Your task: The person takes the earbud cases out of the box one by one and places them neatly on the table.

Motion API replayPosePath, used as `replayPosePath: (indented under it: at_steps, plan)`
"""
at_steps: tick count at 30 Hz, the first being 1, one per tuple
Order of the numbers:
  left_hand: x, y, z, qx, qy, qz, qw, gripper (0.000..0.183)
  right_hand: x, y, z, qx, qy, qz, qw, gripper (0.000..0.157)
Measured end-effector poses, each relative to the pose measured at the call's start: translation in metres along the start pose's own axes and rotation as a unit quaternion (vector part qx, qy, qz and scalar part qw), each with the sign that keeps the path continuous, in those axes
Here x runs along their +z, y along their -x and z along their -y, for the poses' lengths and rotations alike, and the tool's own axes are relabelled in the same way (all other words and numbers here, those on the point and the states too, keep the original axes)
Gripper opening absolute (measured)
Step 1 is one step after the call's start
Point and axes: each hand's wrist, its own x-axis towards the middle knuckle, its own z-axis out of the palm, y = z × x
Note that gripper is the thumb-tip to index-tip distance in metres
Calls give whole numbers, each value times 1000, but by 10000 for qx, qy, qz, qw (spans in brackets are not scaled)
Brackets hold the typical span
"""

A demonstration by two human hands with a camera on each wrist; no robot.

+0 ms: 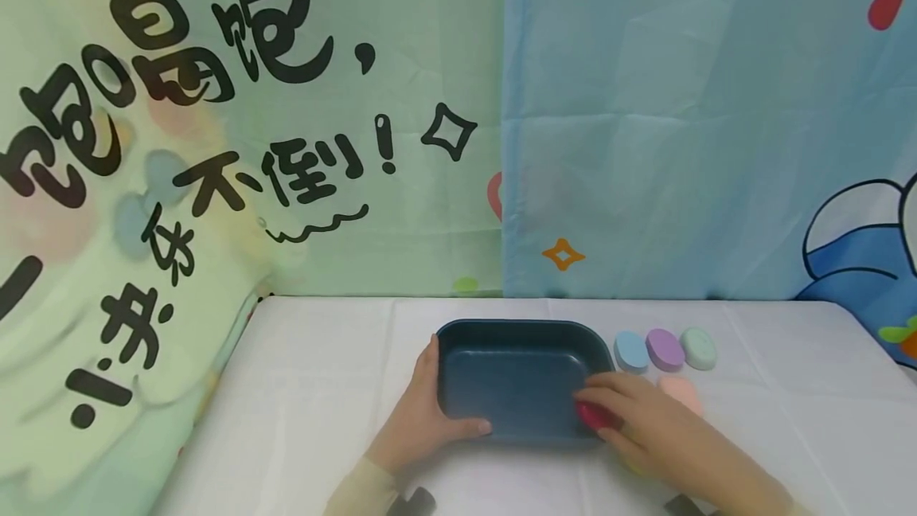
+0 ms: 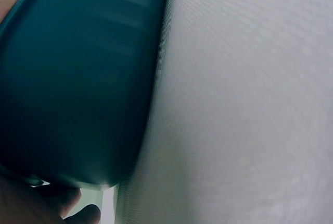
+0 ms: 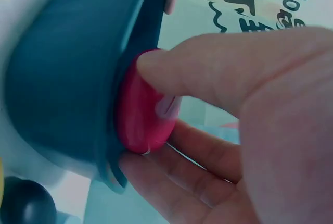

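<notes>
A dark blue rectangular tray [image 1: 501, 388] with rounded corners stands on the white-covered table. My left hand [image 1: 423, 412] grips it by the left end, the thumb along the front rim and the fingers up the left side. In the left wrist view the tray's outer wall [image 2: 78, 88] fills much of the picture. My right hand [image 1: 659, 424] pinches a smooth, rounded red piece [image 3: 143, 109] between thumb and fingers. That piece is at the tray's front right corner, overlapping the rim in the right wrist view; the tray's bare floor shows beside it.
Right of the tray sit a light blue piece [image 1: 631, 352], a purple piece [image 1: 665, 349] and a mint green piece [image 1: 698, 349]. A peach piece [image 1: 680, 392] is partly behind the right hand. A dark round thing [image 3: 26, 203] shows in the right wrist view. Printed curtains [image 1: 645, 142] hang behind.
</notes>
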Motion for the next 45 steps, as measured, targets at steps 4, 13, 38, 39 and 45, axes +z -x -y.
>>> replayPosePath:
  at_steps: [4,13,38,39,45]
  plan:
    - [1,0,1,8,3,-10,10000,133,-8,2,-1,427,-94,495,9978,38]
    - [1,-1,3,51,36,-13,10000,134,-20,14,-1,1070,-158,827,9907,37]
    - [0,0,2,28,21,-23,10000,134,-8,57,-31,2586,-511,1679,9499,47]
    - [0,0,2,30,27,-24,10000,134,-7,58,-31,2661,-518,1740,9467,47]
    - [1,-1,2,40,39,6,10000,133,-1,66,-37,3105,-613,2086,9254,51]
